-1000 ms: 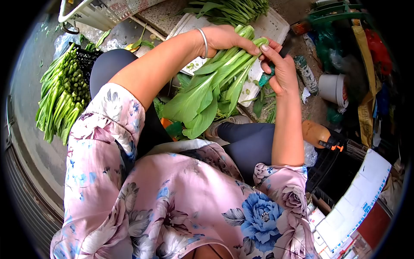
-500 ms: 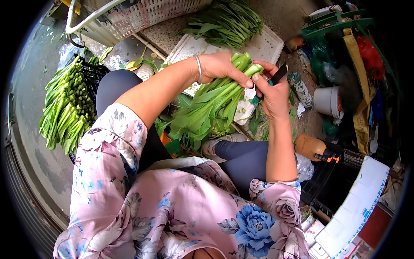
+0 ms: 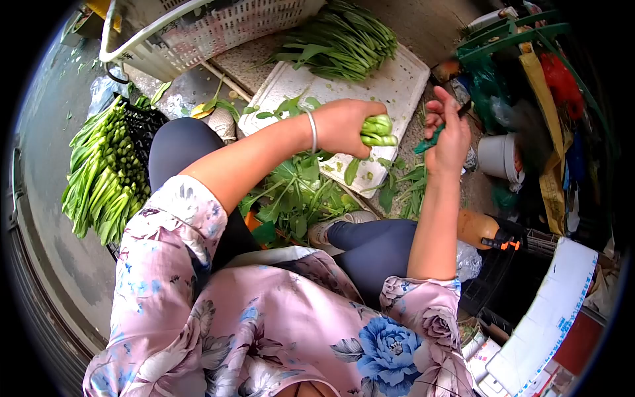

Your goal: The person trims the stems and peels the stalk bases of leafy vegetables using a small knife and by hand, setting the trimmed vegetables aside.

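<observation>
My left hand, a bracelet at its wrist, is closed around a bunch of leafy greens. The pale green stalk ends stick out to the right of the fist, and the rest is hidden by the hand. To the right, my right hand is raised with a green-handled knife in its palm. Its dark blade points up and right, partly hidden by the fingers. Beneath the left hand lies a white board with scraps on it. A large pile of long-stemmed greens rests on the board's far end.
Loose leaves lie between my feet. At left, stacked greens sit by a black crate. A white plastic basket stands at the back left. On the right are a grey pot, an orange bottle and bags.
The hands have moved apart. My right hand has let go of the stalks and shifted right with the knife. The bunch in my left hand has turned, its leaves no longer hanging toward me.
</observation>
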Demonstrator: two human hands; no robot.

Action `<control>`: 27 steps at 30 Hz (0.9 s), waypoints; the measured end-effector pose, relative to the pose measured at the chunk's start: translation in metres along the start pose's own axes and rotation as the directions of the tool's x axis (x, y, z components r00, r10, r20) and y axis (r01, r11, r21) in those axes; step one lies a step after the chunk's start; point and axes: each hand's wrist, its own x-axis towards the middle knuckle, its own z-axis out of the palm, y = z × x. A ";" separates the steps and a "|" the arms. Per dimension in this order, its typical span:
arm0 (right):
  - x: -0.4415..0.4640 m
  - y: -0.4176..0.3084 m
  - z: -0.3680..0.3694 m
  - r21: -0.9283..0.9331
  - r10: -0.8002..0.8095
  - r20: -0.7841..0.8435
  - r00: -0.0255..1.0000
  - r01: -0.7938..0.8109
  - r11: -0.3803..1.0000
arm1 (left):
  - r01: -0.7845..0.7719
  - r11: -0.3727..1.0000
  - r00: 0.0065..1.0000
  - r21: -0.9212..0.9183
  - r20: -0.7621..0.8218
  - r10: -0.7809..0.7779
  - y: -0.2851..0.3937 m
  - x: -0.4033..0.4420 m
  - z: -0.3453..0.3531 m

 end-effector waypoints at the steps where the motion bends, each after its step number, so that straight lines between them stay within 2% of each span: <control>1: 0.001 -0.001 0.002 -0.020 -0.033 -0.040 0.999 0.032 0.999 | -0.026 0.984 1.000 0.174 -0.004 0.028 0.002 0.000 0.003; 3: -0.002 0.007 0.020 -0.157 -0.091 0.036 0.995 0.095 0.983 | -0.019 0.984 1.000 0.176 -0.014 0.021 0.001 0.001 0.014; 5: -0.018 0.030 0.045 -0.286 0.063 0.320 0.945 0.033 0.958 | -0.043 0.986 0.999 0.159 0.016 0.041 -0.003 0.004 0.021; 9: -0.006 0.026 0.040 -0.181 -0.014 0.239 0.971 0.059 0.982 | 0.031 0.995 0.999 0.092 0.021 -0.033 -0.001 0.006 0.013; 11: -0.009 0.011 0.030 -0.347 0.039 0.159 0.987 0.019 0.938 | 0.110 0.989 0.991 0.101 -0.086 -0.102 -0.005 0.009 0.014; 13: -0.014 0.017 0.029 -0.361 0.044 0.202 0.978 0.033 0.932 | 0.138 0.983 0.982 0.122 -0.143 -0.120 -0.012 0.009 0.017; 15: -0.025 0.025 0.037 -0.485 -0.028 0.325 0.945 0.192 0.853 | 0.184 0.976 0.966 0.115 -0.204 -0.158 -0.015 0.010 0.022; 16: -0.032 0.023 0.042 -0.625 -0.088 0.296 0.951 0.263 0.735 | 0.304 0.950 0.945 0.070 -0.146 -0.292 0.000 0.010 0.018; 17: -0.035 0.023 0.047 -0.691 -0.151 0.266 0.952 0.297 0.659 | 0.306 0.946 0.948 0.112 -0.125 -0.292 0.005 0.011 0.015; 18: -0.030 0.036 0.043 -0.634 -0.235 0.254 0.938 0.344 0.692 | 0.246 0.950 0.961 0.192 -0.179 -0.213 -0.005 0.016 0.024; 19: -0.030 0.030 0.043 -0.627 -0.249 0.259 0.933 0.358 0.692 | 0.334 0.937 0.940 0.104 -0.104 -0.324 0.014 0.012 0.014; 20: -0.030 0.031 0.044 -0.605 -0.252 0.181 0.951 0.309 0.733 | 0.202 0.979 0.956 0.001 -0.216 -0.197 0.006 0.013 0.023; 21: -0.021 0.040 0.033 -0.579 -0.288 0.181 0.940 0.339 0.741 | 0.189 0.981 0.943 -0.043 -0.271 -0.193 0.002 0.018 0.031; 23: -0.018 0.041 0.027 -0.626 -0.327 0.091 0.941 0.310 0.716 | 0.026 0.999 0.970 -0.024 -0.240 -0.031 -0.006 0.031 0.039; 26: -0.014 0.035 0.018 -0.554 -0.332 0.076 0.940 0.317 0.770 | -0.051 0.988 0.936 -0.147 -0.353 -0.004 -0.006 0.045 0.051; 27: -0.013 0.032 0.015 -0.567 -0.312 0.076 0.947 0.299 0.767 | -0.050 0.986 0.952 -0.162 -0.307 -0.002 -0.007 0.049 0.053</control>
